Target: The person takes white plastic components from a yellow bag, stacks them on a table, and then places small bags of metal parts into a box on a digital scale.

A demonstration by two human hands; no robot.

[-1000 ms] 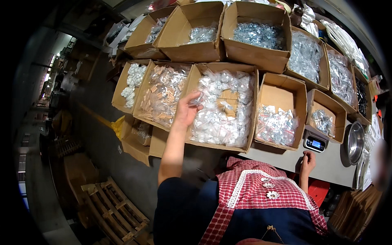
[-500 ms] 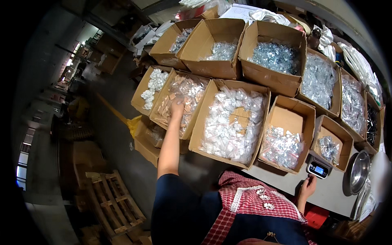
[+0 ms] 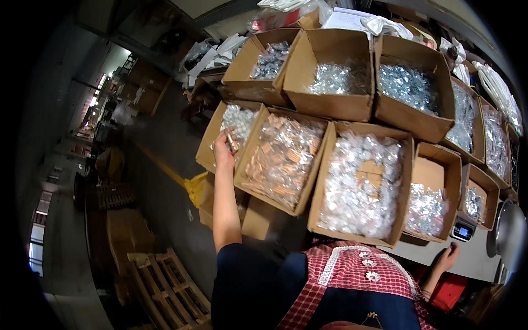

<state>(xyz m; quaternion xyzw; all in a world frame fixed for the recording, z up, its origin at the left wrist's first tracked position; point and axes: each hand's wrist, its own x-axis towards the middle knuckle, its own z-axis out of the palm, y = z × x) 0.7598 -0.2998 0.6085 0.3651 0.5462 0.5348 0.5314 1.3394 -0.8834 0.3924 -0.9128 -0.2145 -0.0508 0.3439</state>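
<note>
My left hand [image 3: 223, 150] is closed on a small packet of tan pieces [image 3: 232, 143]. It is over the leftmost front cardboard box, where white pieces [image 3: 238, 119] lie. To its right stands a box of bagged tan pieces [image 3: 286, 159]. My right hand [image 3: 446, 258] is at the table's front edge, just below a small digital scale [image 3: 463, 230] with a lit display. Its fingers look curled, and I see nothing in them.
Further right in the front row are boxes of bagged white parts [image 3: 357, 187] and shiny parts [image 3: 426, 212]. Behind stand boxes of clear-bagged metal parts [image 3: 410, 88]. A metal bowl [image 3: 509, 228] is at the far right. A wooden pallet [image 3: 168, 289] lies on the floor at left.
My left hand has come out of the box of tan pieces with a small packet and moved left over the white pieces. The view has shifted, so the boxes sit further right.
</note>
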